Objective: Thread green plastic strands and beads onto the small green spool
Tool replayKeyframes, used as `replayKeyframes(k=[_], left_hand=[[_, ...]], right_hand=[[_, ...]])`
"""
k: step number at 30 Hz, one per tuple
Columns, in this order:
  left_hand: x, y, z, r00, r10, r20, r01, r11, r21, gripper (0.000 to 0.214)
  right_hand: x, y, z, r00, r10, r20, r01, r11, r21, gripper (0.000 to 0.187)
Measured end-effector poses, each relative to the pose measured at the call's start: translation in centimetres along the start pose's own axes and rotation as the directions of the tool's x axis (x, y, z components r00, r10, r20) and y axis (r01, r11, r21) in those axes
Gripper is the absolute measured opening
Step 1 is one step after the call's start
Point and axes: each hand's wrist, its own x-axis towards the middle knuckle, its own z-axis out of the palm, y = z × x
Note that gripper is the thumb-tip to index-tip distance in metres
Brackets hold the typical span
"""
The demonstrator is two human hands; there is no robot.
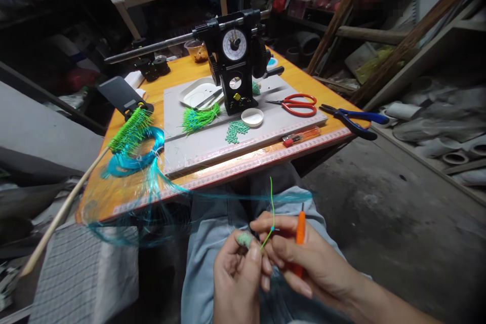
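Note:
Over my lap, my left hand [241, 268] is closed, pinching a short bright green cord [272, 202] between thumb and fingers. The cord stands up from the pinch, with a small blue knot [272, 229] partway along. A pale green wrap [244, 239] covers one fingertip of that hand. My right hand [299, 253] is closed around a slim orange-handled tool [300, 230], its thin dark tip pointing up. The right thumb and forefinger are close to the knot; whether they touch the cord is unclear. Blue line strands [243, 196] stretch across above both hands.
On the wooden table [102, 182] stands a black machine with a dial [234, 44]. Around it lie green cord bundle [199, 119], green beads [236, 131], white dish [252, 117], red-handled scissors [299, 105], blue-handled pliers [355, 119] and blue line coil [129, 159]. A stick [64, 212] overhangs the left edge.

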Motion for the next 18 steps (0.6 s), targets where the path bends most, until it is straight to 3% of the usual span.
replayKeyframes(k=[7,12,18], left_hand=[[0.0,0.1,-1.2,0.997,0.059,0.058,-0.068,0.986,0.152,0.030],[-0.3,-0.1,-1.7,0.976,0.212,-0.043,-0.185,0.922,0.340,0.032],[-0.5,-0.2,-1.4,0.956,0.261,-0.134,-0.182,0.887,0.424,0.021]], right_hand=[[0.4,-0.1,-0.4,0.976,-0.192,-0.098,0.168,0.963,-0.212,0.018],[0.5,-0.2,-1.0,0.967,-0.233,-0.104,0.193,0.935,-0.297,0.018],[0.3,0.1,-0.8,0.969,-0.220,-0.109,0.178,0.935,-0.308,0.015]])
